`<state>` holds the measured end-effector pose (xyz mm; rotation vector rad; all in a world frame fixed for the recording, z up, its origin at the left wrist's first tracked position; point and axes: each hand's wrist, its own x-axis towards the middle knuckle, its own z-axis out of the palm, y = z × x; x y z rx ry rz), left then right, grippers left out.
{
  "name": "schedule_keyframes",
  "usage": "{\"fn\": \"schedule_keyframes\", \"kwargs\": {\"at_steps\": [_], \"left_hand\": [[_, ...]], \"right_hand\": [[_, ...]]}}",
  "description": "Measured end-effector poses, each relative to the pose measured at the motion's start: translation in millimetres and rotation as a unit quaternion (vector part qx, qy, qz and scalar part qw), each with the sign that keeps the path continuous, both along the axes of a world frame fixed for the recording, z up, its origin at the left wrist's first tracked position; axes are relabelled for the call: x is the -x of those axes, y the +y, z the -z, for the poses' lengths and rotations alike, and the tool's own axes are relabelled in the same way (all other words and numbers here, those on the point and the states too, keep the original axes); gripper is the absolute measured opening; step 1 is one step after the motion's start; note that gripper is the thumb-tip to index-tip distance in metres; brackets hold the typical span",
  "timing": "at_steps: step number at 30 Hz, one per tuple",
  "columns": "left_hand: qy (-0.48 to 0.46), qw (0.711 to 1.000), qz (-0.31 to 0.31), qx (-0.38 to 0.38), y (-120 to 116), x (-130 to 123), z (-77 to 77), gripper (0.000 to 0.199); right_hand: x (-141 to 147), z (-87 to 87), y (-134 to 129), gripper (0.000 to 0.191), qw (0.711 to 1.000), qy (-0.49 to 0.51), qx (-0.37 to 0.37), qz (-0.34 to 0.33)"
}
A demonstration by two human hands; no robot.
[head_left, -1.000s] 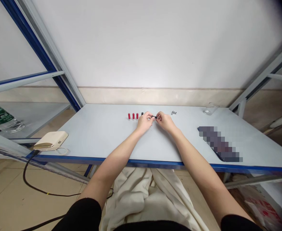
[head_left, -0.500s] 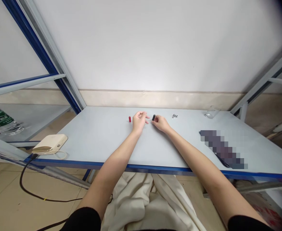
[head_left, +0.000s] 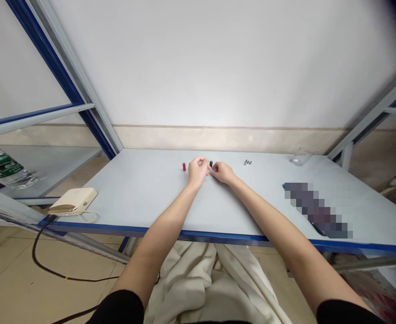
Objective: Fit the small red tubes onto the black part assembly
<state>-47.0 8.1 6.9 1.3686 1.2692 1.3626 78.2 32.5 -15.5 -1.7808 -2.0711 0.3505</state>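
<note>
A small black cylinder (head_left: 211, 164) stands upright between my two hands, its lower part covered by fingers. My right hand (head_left: 222, 173) is closed on it from the right, thumb and fingertips pinched together. From the left, my left hand (head_left: 197, 173) has its fingers curled in against the cylinder's lower end, where the fingertips of both hands meet. The exact contact of the left fingers is too small to see clearly. Just left of that hand, a red cylinder (head_left: 184, 167) of similar size stands on the light grey tabletop (head_left: 144, 189).
Several small shiny metal pieces (head_left: 248, 162) lie right of my hands. Farther right are a clear glass (head_left: 301, 156) on its side and a blurred dark flat object (head_left: 314, 209). A cream device (head_left: 74, 201) with a cable sits front left. A water bottle (head_left: 5, 166) lies beyond the frame.
My hands have come together. The right hand has carried the black cylinder slightly left, and the left hand's spread fingers have closed in toward it. The view has shifted slightly.
</note>
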Motion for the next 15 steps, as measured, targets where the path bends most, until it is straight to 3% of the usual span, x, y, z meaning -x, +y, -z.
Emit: {"fn": "schedule_keyframes", "kwargs": {"at_steps": [2,6,10,15], "left_hand": [[0.120,0.992,0.015,-0.033,-1,-2,3.9,0.012],[0.322,0.938,0.060,-0.112,-7,-6,12.0,0.013],[0.355,0.917,0.121,-0.134,-11,-9,17.1,0.018],[0.366,0.910,0.134,-0.138,-9,-10,21.6,0.019]], "right_hand": [[-8,-3.1,-4,0.025,1.000,-0.011,0.015,0.006],[-26,-2.5,-14,0.022,0.999,0.027,0.002,0.018],[-38,3.8,-19,0.019,0.996,0.069,-0.041,0.045],[-39,5.8,-18,0.020,0.994,0.070,-0.062,0.051]]}}
